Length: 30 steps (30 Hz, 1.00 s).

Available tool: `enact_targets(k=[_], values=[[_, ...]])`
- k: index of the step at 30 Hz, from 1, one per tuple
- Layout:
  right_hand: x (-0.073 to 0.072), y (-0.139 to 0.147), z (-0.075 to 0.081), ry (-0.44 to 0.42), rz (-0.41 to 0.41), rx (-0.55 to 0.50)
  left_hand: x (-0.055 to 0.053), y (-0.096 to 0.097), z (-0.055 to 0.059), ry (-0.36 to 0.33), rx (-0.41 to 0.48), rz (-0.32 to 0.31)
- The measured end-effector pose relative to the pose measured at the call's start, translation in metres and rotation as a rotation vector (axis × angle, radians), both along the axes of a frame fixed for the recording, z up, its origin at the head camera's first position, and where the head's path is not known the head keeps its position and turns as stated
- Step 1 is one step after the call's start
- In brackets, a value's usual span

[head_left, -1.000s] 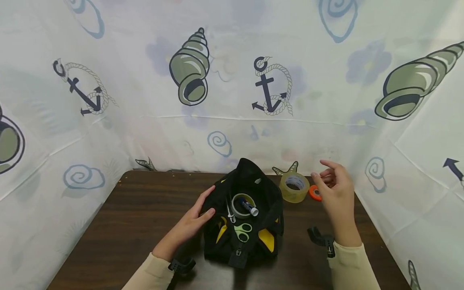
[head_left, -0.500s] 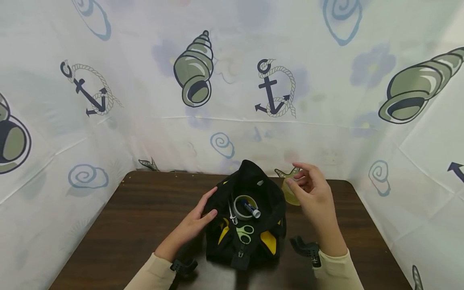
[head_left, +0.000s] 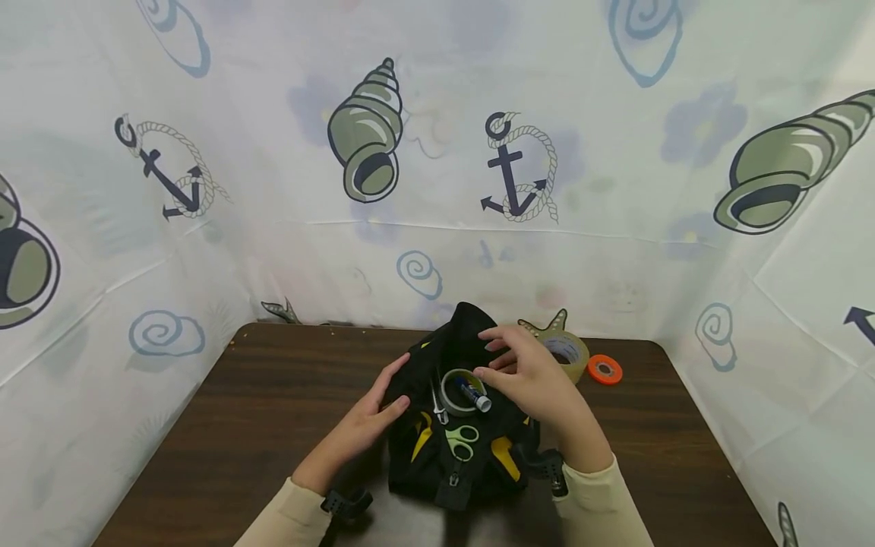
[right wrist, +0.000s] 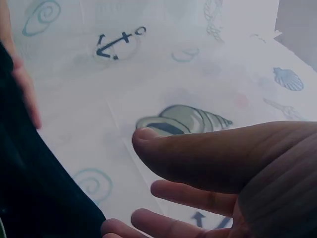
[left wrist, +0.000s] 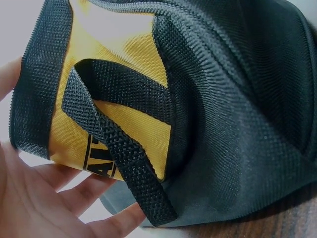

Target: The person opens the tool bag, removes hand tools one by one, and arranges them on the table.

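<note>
A black bag (head_left: 437, 479) with yellow panels stands unzipped on the table. My left hand (head_left: 369, 414) rests on its left rim, thumb and index finger spread and straight. In the left wrist view, the fingers (left wrist: 89, 196) pass behind the yellow panel (left wrist: 136, 54), under a black strap loop (left wrist: 129, 168). My right hand (head_left: 529, 376) hovers over the right part of the bag's mouth. Its fingers are loosely bent, with nothing between them. Inside the bag show a roll of tape (head_left: 449, 404), a blue tube with a white cap (head_left: 472, 393) and light-green scissors (head_left: 462, 434).
Beyond the bag's right side stand a clear yellowish roll of packing tape (head_left: 579, 357) and a small orange roll of tape (head_left: 605, 370). The dark wooden table (head_left: 273, 425) ends at a white patterned cloth (head_left: 451, 152) at the back and sides.
My right hand has moved left from beside the orange tape, past the packing tape, to over the bag. My left hand has stayed at the rim. The view has shifted slightly.
</note>
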State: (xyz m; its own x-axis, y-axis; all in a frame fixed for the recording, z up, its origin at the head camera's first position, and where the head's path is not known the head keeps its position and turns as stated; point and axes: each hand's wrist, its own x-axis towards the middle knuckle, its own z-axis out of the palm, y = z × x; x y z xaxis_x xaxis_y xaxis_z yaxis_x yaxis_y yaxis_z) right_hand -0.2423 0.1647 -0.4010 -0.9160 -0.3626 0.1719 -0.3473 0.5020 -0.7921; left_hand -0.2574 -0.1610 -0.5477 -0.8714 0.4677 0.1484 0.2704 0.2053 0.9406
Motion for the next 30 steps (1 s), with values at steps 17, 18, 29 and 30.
enact_targets(k=[17, 18, 29, 30], values=[[-0.051, -0.052, -0.001, -0.135, 0.031, 0.362, 0.001, 0.000, 0.002, -0.047, 0.029, -0.009], [-0.054, -0.053, -0.003, -0.135, 0.036, 0.381, 0.001, 0.001, 0.002, -0.044, 0.029, -0.008], [-0.070, -0.052, -0.050, -0.221, 0.020, 0.497, 0.002, 0.002, 0.002, -0.047, 0.020, 0.005], [-0.070, -0.051, -0.053, -0.222, 0.019, 0.495, 0.002, 0.002, 0.002, -0.046, 0.018, 0.009]])
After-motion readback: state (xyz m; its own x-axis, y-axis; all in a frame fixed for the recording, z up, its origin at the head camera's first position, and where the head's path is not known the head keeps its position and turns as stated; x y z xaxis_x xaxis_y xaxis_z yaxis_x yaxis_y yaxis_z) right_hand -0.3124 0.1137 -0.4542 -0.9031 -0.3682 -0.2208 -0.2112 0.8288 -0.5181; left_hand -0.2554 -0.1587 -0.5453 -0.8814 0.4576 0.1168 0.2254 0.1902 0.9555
